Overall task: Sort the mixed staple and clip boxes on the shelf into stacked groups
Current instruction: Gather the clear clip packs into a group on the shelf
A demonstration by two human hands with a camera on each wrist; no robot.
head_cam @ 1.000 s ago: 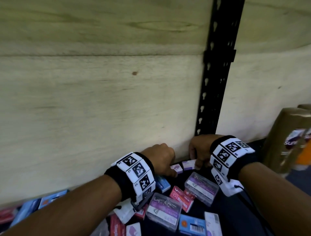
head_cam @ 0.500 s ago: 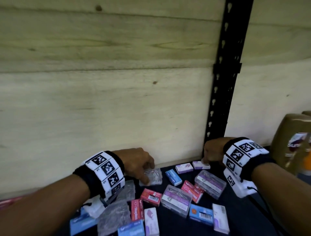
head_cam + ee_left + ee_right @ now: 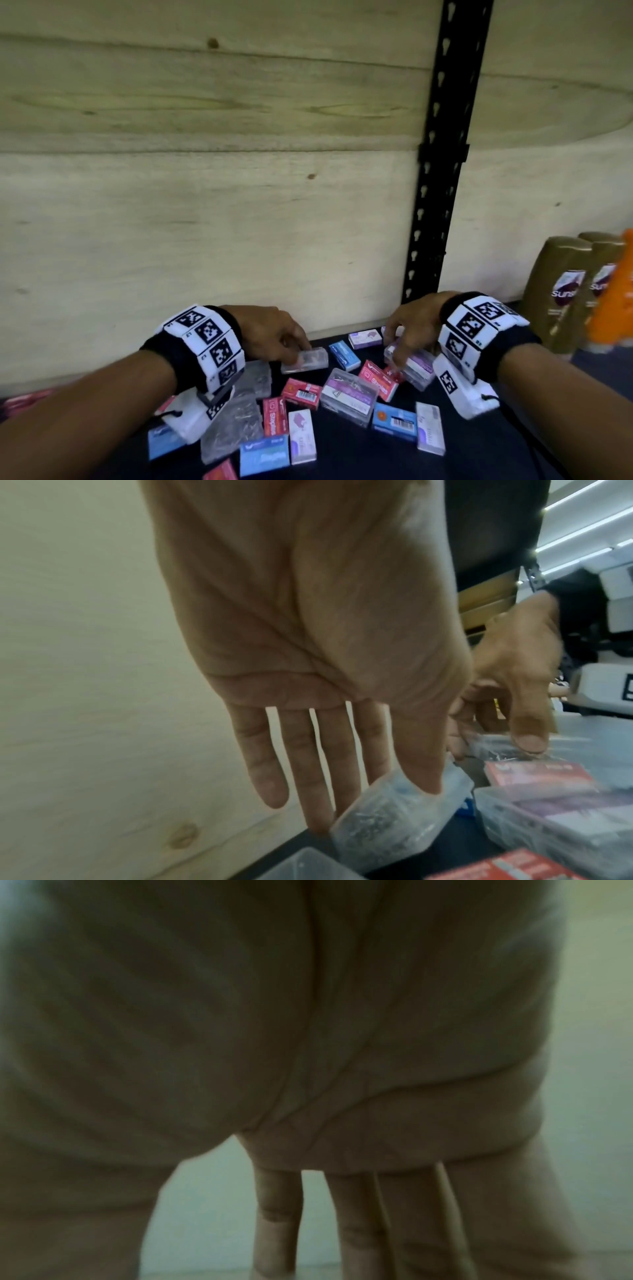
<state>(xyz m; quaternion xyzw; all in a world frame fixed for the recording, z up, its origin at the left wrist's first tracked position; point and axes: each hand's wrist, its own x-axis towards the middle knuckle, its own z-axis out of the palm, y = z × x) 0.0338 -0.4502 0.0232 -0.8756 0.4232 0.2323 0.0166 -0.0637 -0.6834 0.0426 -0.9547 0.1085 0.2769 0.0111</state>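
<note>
Small staple and clip boxes lie scattered on the dark shelf (image 3: 359,459). My left hand (image 3: 298,353) pinches a clear plastic clip box (image 3: 308,359) near the back board. In the left wrist view the thumb presses the near side of that clear clip box (image 3: 394,813) and the fingers sit behind it. My right hand (image 3: 399,356) reaches down over a clear box with a purple label (image 3: 416,368). Its thumb and fingers straddle that purple-label box (image 3: 496,748). The right wrist view is dim and shows only the palm and straight fingers (image 3: 274,1231).
Red staple boxes (image 3: 301,394), blue boxes (image 3: 394,421), lilac boxes (image 3: 364,339) and another clear purple-label box (image 3: 349,399) lie in front of my hands. Clear packs (image 3: 233,425) sit under my left wrist. A black upright (image 3: 438,171), gold bottles (image 3: 561,294) and an orange bottle (image 3: 616,291) stand at the right.
My right hand left the lilac boxes by the post and came down onto the clear purple-label box. My left hand moved left onto the clear clip box and stays there.
</note>
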